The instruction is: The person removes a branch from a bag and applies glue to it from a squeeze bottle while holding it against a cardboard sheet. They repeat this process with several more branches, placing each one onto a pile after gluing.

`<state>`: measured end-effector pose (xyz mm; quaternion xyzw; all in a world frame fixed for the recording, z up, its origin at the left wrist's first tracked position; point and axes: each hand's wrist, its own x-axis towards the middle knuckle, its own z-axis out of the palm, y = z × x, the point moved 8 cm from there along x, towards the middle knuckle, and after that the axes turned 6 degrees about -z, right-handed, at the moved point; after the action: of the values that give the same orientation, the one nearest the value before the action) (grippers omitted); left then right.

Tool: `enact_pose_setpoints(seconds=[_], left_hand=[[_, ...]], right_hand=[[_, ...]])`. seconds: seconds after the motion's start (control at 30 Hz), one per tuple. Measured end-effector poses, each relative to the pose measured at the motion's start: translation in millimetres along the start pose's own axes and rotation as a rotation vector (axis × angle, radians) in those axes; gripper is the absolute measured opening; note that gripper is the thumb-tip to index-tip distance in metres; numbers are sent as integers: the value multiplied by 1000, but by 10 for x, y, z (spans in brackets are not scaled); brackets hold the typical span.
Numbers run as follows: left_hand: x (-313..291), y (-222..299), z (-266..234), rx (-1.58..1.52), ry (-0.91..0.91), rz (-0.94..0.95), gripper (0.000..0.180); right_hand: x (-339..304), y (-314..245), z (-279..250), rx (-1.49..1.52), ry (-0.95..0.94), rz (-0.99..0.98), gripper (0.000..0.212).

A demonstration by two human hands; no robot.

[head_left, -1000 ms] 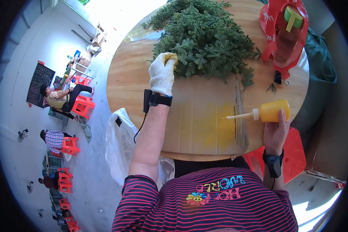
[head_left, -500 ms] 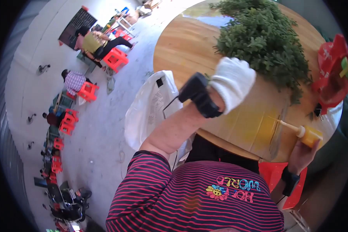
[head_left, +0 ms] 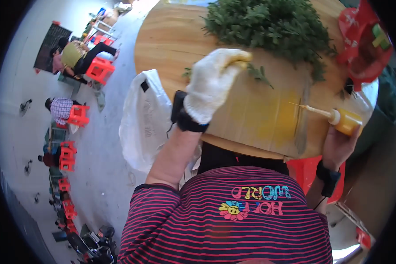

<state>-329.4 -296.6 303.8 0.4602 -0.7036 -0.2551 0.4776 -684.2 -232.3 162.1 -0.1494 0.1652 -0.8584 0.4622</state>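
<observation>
My left hand wears a white knitted glove, its fingertips stained yellow. Thumb and fingers are pinched on a small green leafy sprig, which sticks out past the fingertips over the cardboard sheet. At the table's right side my bare right hand is closed round a yellow squeeze bottle. The bottle lies tilted, its long thin nozzle pointing left above the yellow-smeared part of the cardboard. Beyond my left hand is a big heap of green artificial foliage.
The round wooden table bears a red plastic bag at right. A white bag hangs at its left edge. Another small sprig lies beside my glove. Across the floor, people sit near red stools; a motorbike stands lower left.
My left hand has drawn back from the foliage heap, leftward, and a sprig now shows at its fingertips. My right hand still holds the bottle. The whole view has shifted.
</observation>
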Motion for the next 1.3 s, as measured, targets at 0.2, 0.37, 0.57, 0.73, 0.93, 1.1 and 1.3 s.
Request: enact_pose_setpoints(seconds=[0.2, 0.37, 0.57, 0.73, 0.93, 1.1, 1.3], left_hand=[[-64, 40, 19, 396, -8, 172, 28], [-19, 196, 440, 687, -59, 443, 36], [101, -196, 558, 712, -266, 332, 36], [52, -134, 620, 338, -549, 51, 36], [-40, 68, 708, 569, -433, 216, 35], [-36, 94, 466, 453, -219, 281, 38], [-246, 95, 538, 568, -174, 273, 39]], right_hand=[[-85, -7, 93, -56, 79, -21, 39], [-87, -44, 76, -56, 82, -23, 38], [-100, -31, 127, -42, 117, -30, 38], [-102, -9, 130, 0, 143, -31, 37], [-94, -24, 131, -35, 123, -38, 37], [-100, -24, 168, -58, 96, -32, 37], [-113, -40, 178, -85, 100, -55, 36]])
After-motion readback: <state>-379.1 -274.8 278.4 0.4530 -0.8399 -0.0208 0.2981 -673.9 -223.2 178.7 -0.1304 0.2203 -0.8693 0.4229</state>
